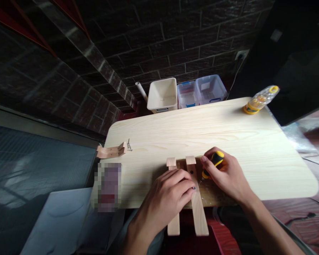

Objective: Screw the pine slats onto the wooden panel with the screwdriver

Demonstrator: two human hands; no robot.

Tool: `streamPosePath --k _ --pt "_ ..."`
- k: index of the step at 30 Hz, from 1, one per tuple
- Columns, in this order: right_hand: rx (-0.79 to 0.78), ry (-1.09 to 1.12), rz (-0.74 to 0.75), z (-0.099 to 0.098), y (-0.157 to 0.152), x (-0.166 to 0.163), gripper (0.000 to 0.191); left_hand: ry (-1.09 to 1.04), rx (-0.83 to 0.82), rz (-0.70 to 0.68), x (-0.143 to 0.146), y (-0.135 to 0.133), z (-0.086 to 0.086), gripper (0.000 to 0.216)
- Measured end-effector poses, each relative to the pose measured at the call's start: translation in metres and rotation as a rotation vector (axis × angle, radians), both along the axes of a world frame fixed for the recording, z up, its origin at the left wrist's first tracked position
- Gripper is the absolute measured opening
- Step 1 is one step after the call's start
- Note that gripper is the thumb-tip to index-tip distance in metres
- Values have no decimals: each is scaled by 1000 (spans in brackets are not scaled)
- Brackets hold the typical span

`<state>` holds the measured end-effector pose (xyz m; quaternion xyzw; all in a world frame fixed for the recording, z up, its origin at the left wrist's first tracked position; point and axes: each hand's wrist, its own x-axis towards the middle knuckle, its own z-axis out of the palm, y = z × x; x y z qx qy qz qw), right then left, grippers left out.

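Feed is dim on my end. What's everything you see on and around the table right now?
table: one, pale wood, centre
wooden slats: two, light wood, side by side, overhanging the near edge
curved wooden piece: one, light wood, table's left edge
screws: small, metal, count unclear, beside the curved piece
bottle: one, clear with yellow cap, tilted at the far right corner
bin: one, cream, beyond the table
plastic boxes: two, clear, right of the bin
tube: one, white, left of the bin
blurred object: one, unidentifiable, near left corner
screwdriver: one, yellow and black, in the right hand
left hand: lies across both slats
right hand: grips the screwdriver
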<state>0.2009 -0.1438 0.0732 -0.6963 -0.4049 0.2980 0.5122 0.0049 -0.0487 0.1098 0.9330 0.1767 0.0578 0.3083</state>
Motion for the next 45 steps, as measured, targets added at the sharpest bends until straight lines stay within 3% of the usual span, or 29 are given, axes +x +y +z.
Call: streamPosePath --k 11,16,32,45 --pt "331 -4 -294 -7 -8 -21 23 -71 27 -34 -2 2 -9 8" --pt "466 66 -288 -14 -10 -35 20 -92 26 -8 -2 2 -8 7" --pt "471 -123 -239 -18 -10 -40 17 -95 42 -6 -3 2 -8 4" --pt "463 -170 -221 -21 -10 -38 17 -123 -132 19 -4 11 -14 7"
